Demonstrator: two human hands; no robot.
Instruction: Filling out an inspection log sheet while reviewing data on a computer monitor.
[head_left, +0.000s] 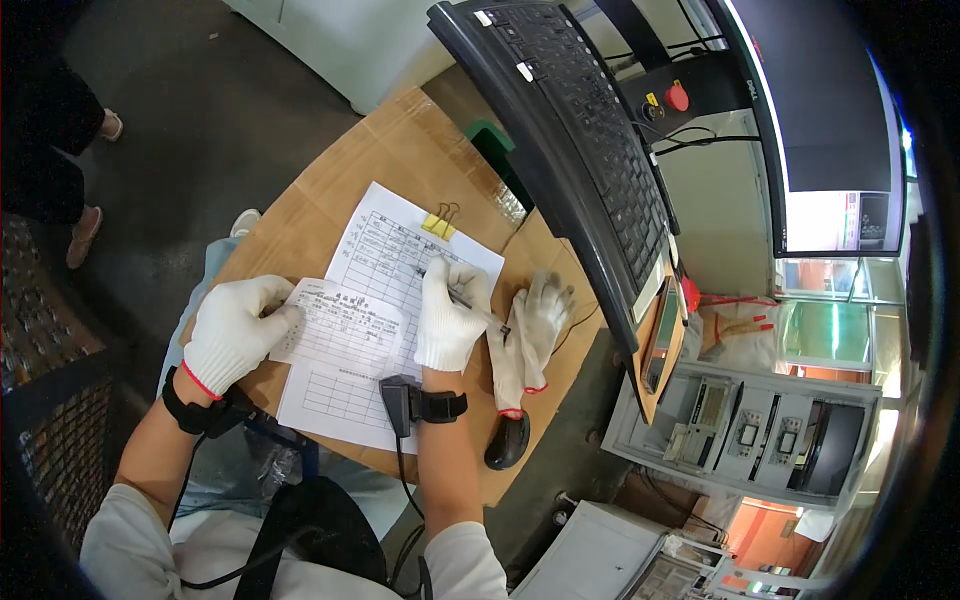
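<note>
Both of my hands wear white knit gloves with red cuffs. My right hand is closed around a pen, its tip end over the upper part of a printed form with handwritten rows. A smaller filled-in slip lies on top of that form. My left hand pinches the slip's left edge between thumb and fingers. A yellow binder clip grips the form's top edge. Beside my right hand lies a pair of spare white gloves, with a black computer mouse just below them.
The papers rest on a cardboard-covered tabletop. A black keyboard stands tilted at its right, before a monitor and a red push button. At far left are a person's legs and a dark mesh chair.
</note>
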